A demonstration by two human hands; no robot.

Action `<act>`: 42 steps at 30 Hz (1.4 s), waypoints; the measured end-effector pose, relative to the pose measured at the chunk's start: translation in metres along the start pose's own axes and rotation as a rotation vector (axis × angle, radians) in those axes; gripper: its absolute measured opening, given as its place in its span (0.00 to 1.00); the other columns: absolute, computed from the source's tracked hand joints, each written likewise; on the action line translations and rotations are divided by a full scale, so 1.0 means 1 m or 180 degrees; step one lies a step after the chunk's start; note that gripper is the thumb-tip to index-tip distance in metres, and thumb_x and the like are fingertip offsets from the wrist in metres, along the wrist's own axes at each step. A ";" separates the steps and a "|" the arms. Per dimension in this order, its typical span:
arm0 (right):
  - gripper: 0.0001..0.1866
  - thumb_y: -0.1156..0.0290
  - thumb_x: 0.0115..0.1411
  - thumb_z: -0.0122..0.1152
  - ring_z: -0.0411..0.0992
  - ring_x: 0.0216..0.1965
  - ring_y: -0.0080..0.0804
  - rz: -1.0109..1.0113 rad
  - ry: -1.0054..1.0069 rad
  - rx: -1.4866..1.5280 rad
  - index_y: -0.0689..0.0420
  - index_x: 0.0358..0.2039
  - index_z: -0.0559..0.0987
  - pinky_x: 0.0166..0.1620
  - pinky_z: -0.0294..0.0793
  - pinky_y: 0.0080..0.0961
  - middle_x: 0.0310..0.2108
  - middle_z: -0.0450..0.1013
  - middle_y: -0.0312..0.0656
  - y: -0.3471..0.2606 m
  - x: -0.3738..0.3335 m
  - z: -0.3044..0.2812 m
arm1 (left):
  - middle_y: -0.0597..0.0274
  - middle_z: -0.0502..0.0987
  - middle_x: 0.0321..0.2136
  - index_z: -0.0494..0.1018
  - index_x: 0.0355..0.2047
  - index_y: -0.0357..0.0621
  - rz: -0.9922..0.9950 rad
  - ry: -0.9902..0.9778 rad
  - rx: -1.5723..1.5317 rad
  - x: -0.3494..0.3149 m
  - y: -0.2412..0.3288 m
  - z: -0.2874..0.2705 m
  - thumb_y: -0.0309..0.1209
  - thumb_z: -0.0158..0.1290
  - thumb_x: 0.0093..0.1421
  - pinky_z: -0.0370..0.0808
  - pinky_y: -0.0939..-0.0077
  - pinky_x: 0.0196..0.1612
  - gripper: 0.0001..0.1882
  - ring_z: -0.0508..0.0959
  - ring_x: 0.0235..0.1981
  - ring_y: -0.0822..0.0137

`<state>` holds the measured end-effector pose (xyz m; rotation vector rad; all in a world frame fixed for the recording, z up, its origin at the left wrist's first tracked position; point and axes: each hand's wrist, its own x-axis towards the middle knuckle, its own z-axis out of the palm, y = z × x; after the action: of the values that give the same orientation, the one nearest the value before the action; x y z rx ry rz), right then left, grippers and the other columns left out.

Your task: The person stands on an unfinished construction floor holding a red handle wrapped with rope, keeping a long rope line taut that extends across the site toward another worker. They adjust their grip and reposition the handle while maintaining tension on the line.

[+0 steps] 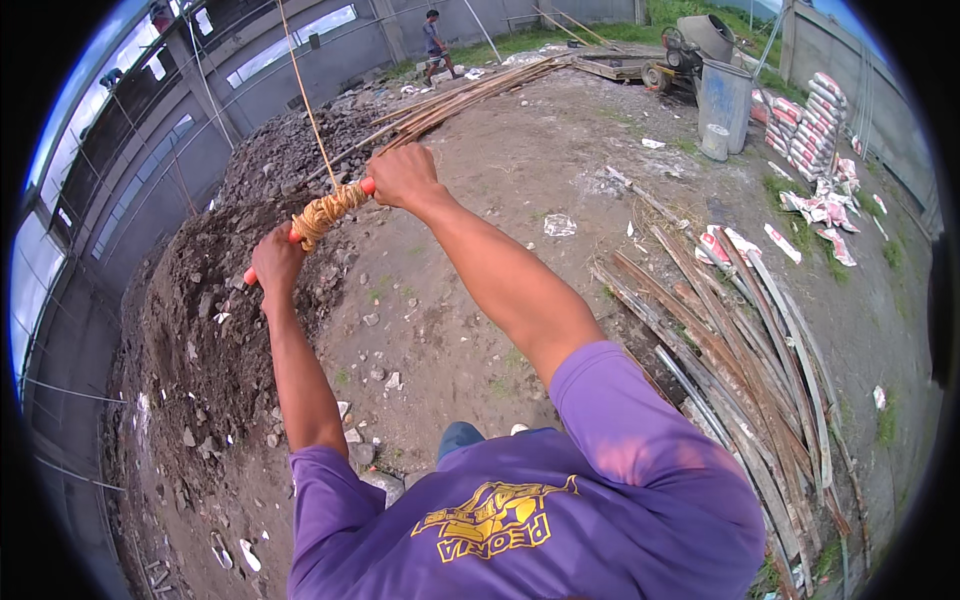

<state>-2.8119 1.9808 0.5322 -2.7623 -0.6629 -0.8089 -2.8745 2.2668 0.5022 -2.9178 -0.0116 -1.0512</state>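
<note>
Both my arms reach forward, holding an orange-red rod (367, 186) out in front of me. A thick bundle of tan rope (328, 213) is wound round its middle, between my hands. From the bundle a single strand (308, 98) runs taut up and out of the top of the view. My left hand (277, 263) is closed round the rod's lower left end, which sticks out past the fist. Closed round the other end is my right hand (405, 176), higher and further right. The rod slants up to the right.
Left lies a heap of dark soil and stones (190, 290) by a grey wall. Old timber and poles (740, 360) lie at right. Further back are a cement mixer (705, 40), a blue drum (724, 105), stacked sacks (815, 125), long planks (460, 95) and a walking person (435, 45).
</note>
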 end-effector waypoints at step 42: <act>0.03 0.65 0.53 0.70 0.84 0.33 0.39 -0.0123 0.0363 -0.0182 0.44 0.28 0.89 0.43 0.73 0.41 0.27 0.84 0.39 -0.101 -0.846 -0.474 | 0.55 0.85 0.33 0.80 0.32 0.51 -0.0037 0.0092 -0.0173 -0.731 0.354 -0.546 0.36 0.58 0.59 0.78 0.51 0.40 0.05 0.85 0.37 0.50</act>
<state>-3.7153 1.6208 0.4674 -2.7364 -0.6833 -1.0001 -3.7781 1.8958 0.4444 -2.9538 0.0008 -1.1127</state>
